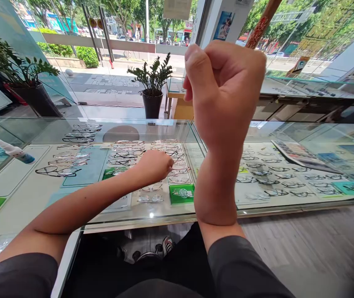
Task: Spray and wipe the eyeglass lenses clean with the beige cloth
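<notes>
My right hand [226, 78] is raised high in front of me, curled into a fist with the thumb along the outside. Nothing shows in it. Lower down, my left hand [155, 167] is also closed in a fist, just over or on the glass top of the display counter [152, 217]; I cannot tell whether it touches. Its curled fingers are partly hidden, and no object shows in them. Beneath the glass near the left hand lie several eyeglasses [150, 198] in rows and a green card [181, 193].
A spray bottle [15, 151] lies at the left on the counter. Black-framed glasses [58, 171] sit nearby. On the right are more eyeglasses [276, 192] and a flat printed board [304, 155]. Behind the counter stand potted plants [152, 101] before a glass front.
</notes>
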Available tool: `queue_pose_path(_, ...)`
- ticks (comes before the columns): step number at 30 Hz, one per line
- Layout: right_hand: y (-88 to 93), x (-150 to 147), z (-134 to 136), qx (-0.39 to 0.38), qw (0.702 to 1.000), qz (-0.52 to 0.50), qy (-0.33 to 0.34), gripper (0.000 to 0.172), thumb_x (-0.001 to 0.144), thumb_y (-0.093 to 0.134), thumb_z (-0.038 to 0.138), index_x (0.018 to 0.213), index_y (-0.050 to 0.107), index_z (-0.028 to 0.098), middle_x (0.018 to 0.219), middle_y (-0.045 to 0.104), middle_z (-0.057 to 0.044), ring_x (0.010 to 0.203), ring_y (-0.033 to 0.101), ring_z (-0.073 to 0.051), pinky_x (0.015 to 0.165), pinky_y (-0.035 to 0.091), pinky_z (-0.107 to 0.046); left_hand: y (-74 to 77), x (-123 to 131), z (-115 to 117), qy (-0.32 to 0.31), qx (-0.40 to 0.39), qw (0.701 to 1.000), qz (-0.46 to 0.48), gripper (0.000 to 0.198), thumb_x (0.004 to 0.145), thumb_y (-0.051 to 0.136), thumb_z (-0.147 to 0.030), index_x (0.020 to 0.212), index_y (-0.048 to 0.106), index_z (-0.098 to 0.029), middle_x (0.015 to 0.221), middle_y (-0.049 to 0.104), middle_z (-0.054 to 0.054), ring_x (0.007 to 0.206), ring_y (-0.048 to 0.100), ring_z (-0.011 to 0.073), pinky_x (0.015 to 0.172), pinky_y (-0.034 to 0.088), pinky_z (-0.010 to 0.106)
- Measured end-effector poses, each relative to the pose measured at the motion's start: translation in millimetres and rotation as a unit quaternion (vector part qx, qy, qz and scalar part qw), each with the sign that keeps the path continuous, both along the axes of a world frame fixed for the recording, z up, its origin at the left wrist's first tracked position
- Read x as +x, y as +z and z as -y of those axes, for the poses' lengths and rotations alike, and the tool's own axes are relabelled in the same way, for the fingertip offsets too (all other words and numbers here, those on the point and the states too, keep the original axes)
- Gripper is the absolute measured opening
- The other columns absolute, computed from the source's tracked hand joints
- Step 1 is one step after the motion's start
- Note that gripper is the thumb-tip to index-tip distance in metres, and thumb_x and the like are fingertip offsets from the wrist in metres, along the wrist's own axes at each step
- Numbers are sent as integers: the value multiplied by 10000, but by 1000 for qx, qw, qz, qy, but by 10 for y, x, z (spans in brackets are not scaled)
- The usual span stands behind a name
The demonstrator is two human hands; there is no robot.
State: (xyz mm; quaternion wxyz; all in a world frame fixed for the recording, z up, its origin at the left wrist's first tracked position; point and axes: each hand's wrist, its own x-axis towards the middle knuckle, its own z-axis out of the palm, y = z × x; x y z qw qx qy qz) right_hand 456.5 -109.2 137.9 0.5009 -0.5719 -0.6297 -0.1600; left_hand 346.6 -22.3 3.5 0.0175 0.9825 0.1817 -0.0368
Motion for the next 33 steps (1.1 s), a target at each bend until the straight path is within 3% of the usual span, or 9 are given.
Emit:
queue_pose_path(3,-17,-76,-15,64,996,-50,-41,482,1088,573,427,634,453,313,676,499,-37,697,510,-275,680,360,-445,-127,40,0,-10,4,1000,-18,328,1032,552,-267,974,863,-179,948,839,146,899,791,340,668,453,367)
queue_pose_path(6,-10,-81,-25,90,993,-67,-37,503,1061,587,320,596,396,302,634,451,-22,660,454,-255,679,337,-445,-185,61,-12,-12,1,1000,-24,319,1028,559,-267,938,850,-171,922,831,146,870,786,339,635,428,368)
queue_pose_path(17,-4,-72,-24,51,997,-63,-19,479,1044,598,320,616,385,293,652,520,-17,677,452,-250,683,312,-430,-274,117,-40,1,-6,1000,-25,336,1040,545,-299,958,851,-186,949,828,128,875,774,326,654,448,368)
queue_pose_path(24,-5,-97,-46,42,997,-51,-38,477,1046,616,336,643,364,300,604,500,0,637,493,-225,639,356,-411,-289,139,-216,-12,0,999,42,363,930,550,-145,1086,870,-217,1253,800,111,969,767,261,685,491,329)
queue_pose_path(29,-8,-126,-45,24,997,-36,-61,457,1068,618,318,685,373,272,644,494,5,678,502,-204,668,381,-387,-286,190,-247,6,-37,999,15,301,875,601,-134,972,870,-227,1123,831,119,1008,763,274,788,545,320)
queue_pose_path(33,-13,-138,-54,21,997,-26,-64,457,1086,616,344,703,379,267,663,489,11,701,497,-194,678,372,-377,-253,209,-251,11,-44,999,3,249,859,590,-110,843,823,-198,968,824,129,950,756,290,775,537,337)
